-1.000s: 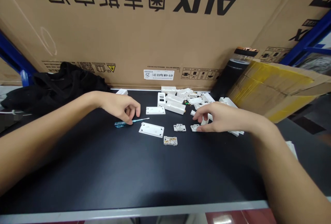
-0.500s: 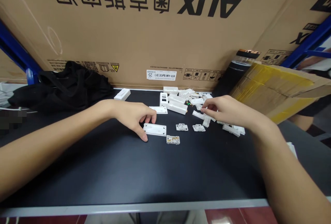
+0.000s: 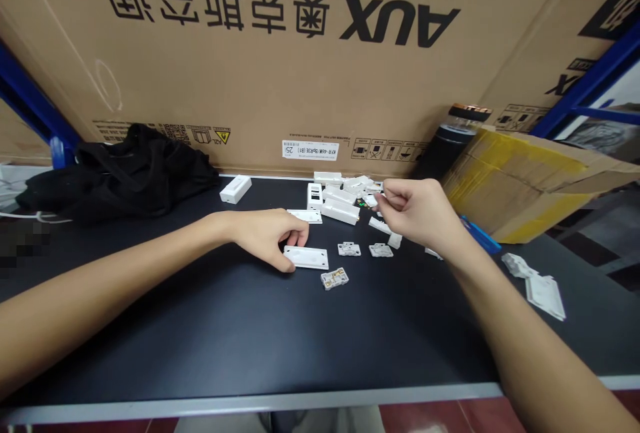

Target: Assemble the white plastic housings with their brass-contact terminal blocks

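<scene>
My left hand [image 3: 267, 236] has its thumb and curled fingers around the left end of a flat white plastic plate [image 3: 307, 258] lying on the dark table. A second white plate [image 3: 306, 216] lies just behind its fingers. My right hand [image 3: 413, 213] reaches to the right side of a pile of white plastic casings [image 3: 340, 210]. Its thumb and index finger are pinched at a small white plastic piece [image 3: 371, 200], partly covered by the fingertips. Between the hands lie two small white moulded parts [image 3: 349, 249] and a white part with brass-coloured contacts [image 3: 335, 278].
Black cloth [image 3: 130, 176] lies at the back left, near a white box-shaped casing [image 3: 235, 189]. A big cardboard carton [image 3: 225, 86] stands behind the table. At the right are a dark bottle [image 3: 445, 143], a taped cardboard box [image 3: 515, 183], a blue object [image 3: 480, 236] and white pieces [image 3: 545, 295].
My left hand and the front white plate have shifted slightly right. The brass-contact part has turned a little. My right hand has moved left and its fingers have closed further over the pile.
</scene>
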`<control>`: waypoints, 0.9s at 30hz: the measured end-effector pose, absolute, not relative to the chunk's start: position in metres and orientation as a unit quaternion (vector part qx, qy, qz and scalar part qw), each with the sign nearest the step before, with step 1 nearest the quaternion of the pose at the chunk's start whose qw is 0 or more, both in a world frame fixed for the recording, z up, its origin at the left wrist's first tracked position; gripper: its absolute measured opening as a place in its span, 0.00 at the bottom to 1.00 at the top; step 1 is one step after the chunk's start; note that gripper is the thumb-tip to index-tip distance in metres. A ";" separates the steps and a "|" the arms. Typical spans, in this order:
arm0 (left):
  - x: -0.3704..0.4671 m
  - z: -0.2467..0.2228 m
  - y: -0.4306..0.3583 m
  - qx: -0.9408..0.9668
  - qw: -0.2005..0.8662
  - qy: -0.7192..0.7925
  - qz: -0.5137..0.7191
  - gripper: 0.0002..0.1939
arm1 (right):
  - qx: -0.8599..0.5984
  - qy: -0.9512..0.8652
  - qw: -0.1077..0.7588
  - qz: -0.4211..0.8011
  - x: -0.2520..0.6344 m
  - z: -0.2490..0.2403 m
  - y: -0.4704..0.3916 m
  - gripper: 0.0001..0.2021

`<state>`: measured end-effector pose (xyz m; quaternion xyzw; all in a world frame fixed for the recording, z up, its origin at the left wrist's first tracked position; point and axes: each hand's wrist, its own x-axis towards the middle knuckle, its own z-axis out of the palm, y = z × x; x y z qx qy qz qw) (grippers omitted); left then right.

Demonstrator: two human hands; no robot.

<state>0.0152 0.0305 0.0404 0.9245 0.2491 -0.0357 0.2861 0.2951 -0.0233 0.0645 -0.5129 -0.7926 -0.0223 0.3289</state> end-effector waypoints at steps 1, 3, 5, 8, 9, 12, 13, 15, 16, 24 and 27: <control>0.016 0.039 0.030 0.926 0.281 0.250 -0.033 0.16 | -0.502 -0.797 0.335 -0.025 0.293 0.062 -0.023 0.20; 0.016 0.037 0.030 0.929 0.270 0.252 -0.026 0.16 | -0.497 -0.796 0.342 -0.044 0.290 0.059 -0.022 0.20; 0.017 0.035 0.030 0.932 0.260 0.253 -0.015 0.16 | -0.515 -0.786 0.338 -0.054 0.292 0.058 -0.020 0.22; 0.017 0.030 0.031 0.936 0.245 0.254 0.006 0.15 | -0.572 -0.766 0.291 -0.028 0.302 0.061 -0.016 0.32; 0.016 0.028 0.031 0.937 0.238 0.255 0.013 0.15 | -0.594 -0.759 0.266 -0.016 0.306 0.063 -0.014 0.36; 0.016 0.023 0.031 0.939 0.220 0.263 0.031 0.15 | -0.630 -0.753 0.189 0.032 0.318 0.067 -0.013 0.35; 0.016 0.021 0.031 0.939 0.216 0.265 0.036 0.15 | -0.622 -0.763 0.164 0.057 0.321 0.067 -0.013 0.32; 0.015 0.019 0.031 0.940 0.212 0.264 0.042 0.15 | -0.578 -0.801 0.121 0.103 0.322 0.066 -0.014 0.27; 0.015 0.018 0.031 0.941 0.210 0.263 0.045 0.15 | -0.548 -0.821 0.101 0.122 0.321 0.064 -0.015 0.24; 0.014 0.015 0.034 0.946 0.200 0.249 0.058 0.15 | -0.429 -0.889 0.011 0.157 0.299 0.053 -0.016 0.10; 0.013 0.012 0.035 0.948 0.192 0.246 0.062 0.15 | -0.415 -0.900 0.034 0.130 0.293 0.056 -0.021 0.05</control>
